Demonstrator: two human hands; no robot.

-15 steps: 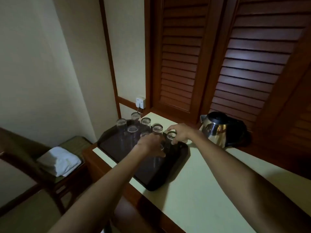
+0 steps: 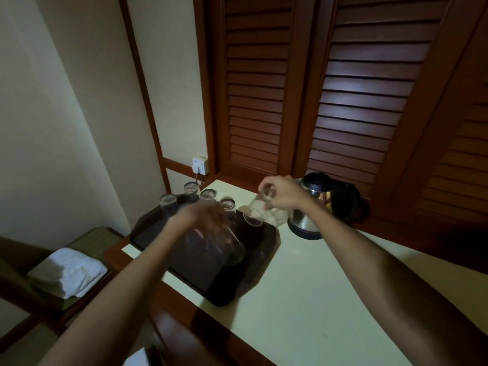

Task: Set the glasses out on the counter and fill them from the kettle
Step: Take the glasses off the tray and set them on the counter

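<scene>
A dark tray point(image 2: 253, 270) lies on the pale counter point(image 2: 311, 299). Several clear glasses stand upside down at the tray's far end, among them one at the far left point(image 2: 168, 203) and one at the back point(image 2: 191, 190). My left hand point(image 2: 203, 217) is blurred over the tray and grips a tilted glass point(image 2: 224, 245), whose mouth points right and down. Above the tray's right corner, my right hand point(image 2: 281, 192) holds a second glass point(image 2: 257, 211) lifted and tilted. Just to the right of that hand stands the steel kettle point(image 2: 314, 204) with a black lid.
Louvred wooden doors rise behind the counter. A wall socket point(image 2: 199, 165) with a cord sits near the back left corner. Below the counter's left edge a low stand holds a folded white towel point(image 2: 68, 272).
Both hands have lifted a glass off the tray and tipped it. The right hand has moved up and to the right, toward the kettle.
</scene>
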